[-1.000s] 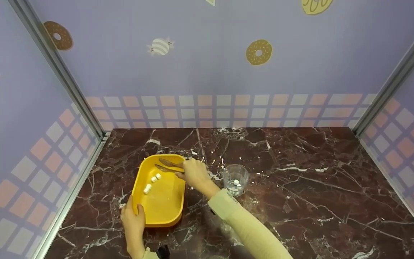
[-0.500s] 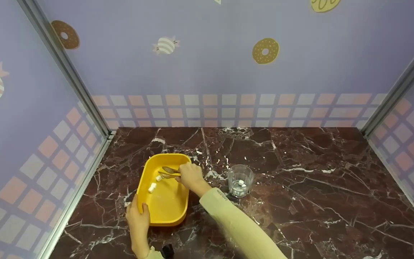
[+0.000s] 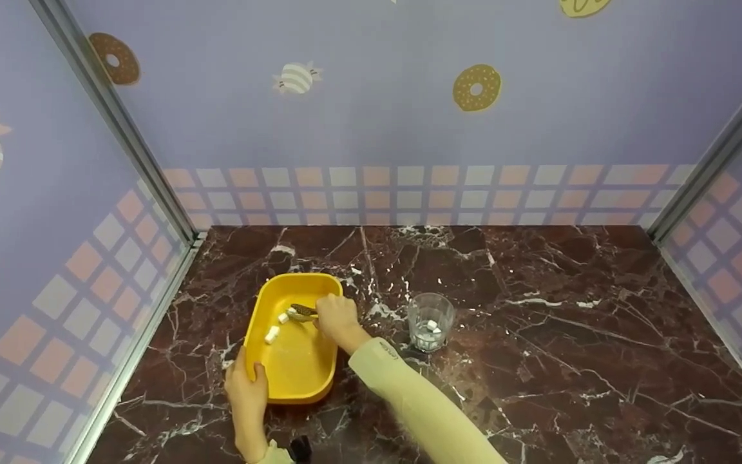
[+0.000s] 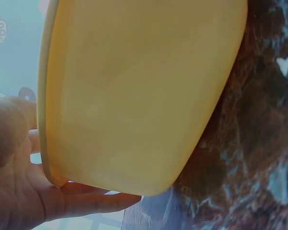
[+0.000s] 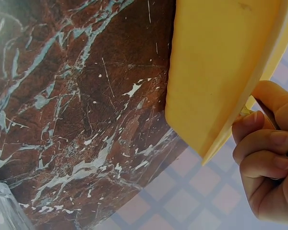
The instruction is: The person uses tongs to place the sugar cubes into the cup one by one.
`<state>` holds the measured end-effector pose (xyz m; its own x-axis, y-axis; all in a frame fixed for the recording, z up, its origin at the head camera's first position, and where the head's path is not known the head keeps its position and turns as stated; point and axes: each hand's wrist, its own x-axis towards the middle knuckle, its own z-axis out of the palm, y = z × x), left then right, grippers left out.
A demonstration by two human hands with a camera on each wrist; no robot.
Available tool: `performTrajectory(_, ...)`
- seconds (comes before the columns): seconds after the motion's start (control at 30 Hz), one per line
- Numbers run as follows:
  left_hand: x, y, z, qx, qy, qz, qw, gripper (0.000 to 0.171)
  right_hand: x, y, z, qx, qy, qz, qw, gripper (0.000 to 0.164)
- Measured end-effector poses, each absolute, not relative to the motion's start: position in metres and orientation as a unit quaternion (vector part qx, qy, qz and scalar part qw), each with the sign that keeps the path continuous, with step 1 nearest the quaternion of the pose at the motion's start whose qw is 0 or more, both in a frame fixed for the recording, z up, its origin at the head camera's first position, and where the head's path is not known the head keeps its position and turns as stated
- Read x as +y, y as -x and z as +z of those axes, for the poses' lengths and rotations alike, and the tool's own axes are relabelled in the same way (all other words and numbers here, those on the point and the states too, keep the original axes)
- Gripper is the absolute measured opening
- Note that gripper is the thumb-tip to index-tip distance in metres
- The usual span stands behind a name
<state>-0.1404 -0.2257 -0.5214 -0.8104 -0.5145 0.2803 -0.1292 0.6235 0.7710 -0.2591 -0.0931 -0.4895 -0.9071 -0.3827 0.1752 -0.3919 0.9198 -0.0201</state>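
A yellow plastic bin (image 3: 303,370) stands at the left of the table. My left hand (image 3: 247,390) grips its near left rim, thumb over the inside and fingers along the outer wall. Over the bin's right rim, my right hand (image 3: 337,319) holds metal tongs (image 3: 304,310), most of their handle hidden in the curled fingers. The tong tips are close together at a small white piece beside another white cube (image 3: 283,318). Nearer to me on the bin floor lies a longer white piece (image 3: 272,334). In the right wrist view, the fingers (image 5: 261,143) wrap the tongs just past the rim.
Right of the bin stands a clear glass (image 3: 431,316) with small white pieces (image 3: 432,326) at its bottom. The dark marbled table (image 3: 570,361) has white veins and specks. Patterned lilac walls (image 3: 371,116) close off the back and both sides.
The tongs have moved nearer and down towards the white cubes, and their spread tips have drawn together. The left hand keeps its hold on the bin. The head view has shifted slightly.
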Motion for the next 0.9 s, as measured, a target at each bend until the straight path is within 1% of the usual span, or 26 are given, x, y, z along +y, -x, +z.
performTrajectory(0.2,-0.227,0.140,-0.520,-0.868,-0.186,-0.395,0.238,0.041,-0.093,0.259,-0.489,-0.976,-0.202,0.028,0.080,0.017)
performTrajectory(0.47,-0.228,0.140,-0.521,-0.868,-0.185,-0.391,0.245,0.041,-0.085,0.256,-0.483,-0.975,-0.203,0.037,0.087,0.021)
performTrajectory(0.7,-0.227,0.141,-0.521,-0.869,-0.184,-0.395,0.235,0.042,-0.068,0.252,-0.473,-0.966,-0.215,0.079,0.116,0.020)
performTrajectory(0.9,-0.226,0.141,-0.520,-0.870,-0.188,-0.398,0.223,0.043,-0.047,0.247,-0.462,-0.959,-0.226,0.118,0.122,0.015)
